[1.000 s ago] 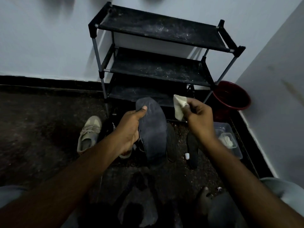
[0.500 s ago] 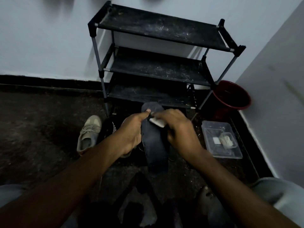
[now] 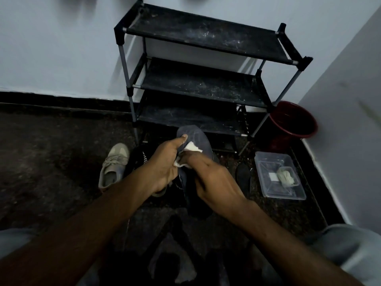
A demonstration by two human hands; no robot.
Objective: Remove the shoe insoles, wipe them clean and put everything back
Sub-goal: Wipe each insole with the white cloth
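My left hand (image 3: 165, 164) grips a dark grey insole (image 3: 195, 139) by its left edge, thumb on its top face, holding it lengthwise in front of me. My right hand (image 3: 212, 178) presses a white wipe (image 3: 190, 148) against the insole's middle. A second dark insole (image 3: 243, 175) lies on the floor to the right. A beige sneaker (image 3: 113, 164) lies on the floor to the left, beside a black shoe (image 3: 137, 159) that my left arm partly hides.
A black three-shelf shoe rack (image 3: 198, 83) stands against the wall ahead. A red bucket (image 3: 292, 122) sits in the right corner. A clear plastic tray (image 3: 278, 176) with wipes lies on the floor at right. My knees frame the bottom edge.
My right hand brought the wipe from the air at right onto the insole and moved it down and left along the surface. The left hand kept its hold.
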